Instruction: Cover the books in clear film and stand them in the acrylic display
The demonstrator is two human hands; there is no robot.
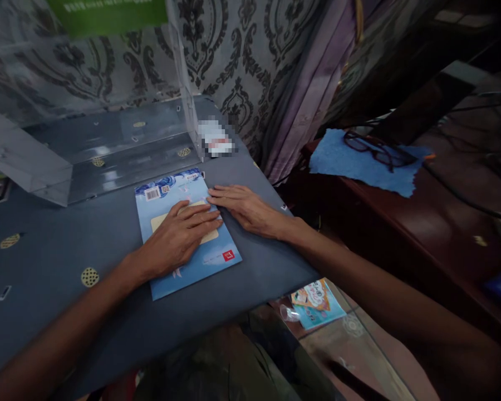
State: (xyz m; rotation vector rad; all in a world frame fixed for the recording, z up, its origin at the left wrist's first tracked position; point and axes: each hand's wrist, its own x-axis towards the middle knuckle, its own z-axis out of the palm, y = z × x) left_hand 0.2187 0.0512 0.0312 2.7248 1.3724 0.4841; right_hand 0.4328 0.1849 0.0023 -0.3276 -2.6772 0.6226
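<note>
A light blue notebook (209,259) with a cream label and a red logo lies flat on the dark blue-grey table (54,245). My left hand (179,236) rests palm down on the middle of its cover, fingers stretched out. Beside it, my right hand (244,209) lies flat along the notebook's right edge, fingers pointing left and touching the cover near its upper right corner. Neither hand holds anything.
A clear acrylic box (108,145) stands on the table behind the notebook. Patterned curtains (242,61) hang at the back. To the right, a dark wooden desk (421,223) carries a blue cloth (359,164) with glasses (378,147) on it. Another booklet (317,303) lies below the table edge.
</note>
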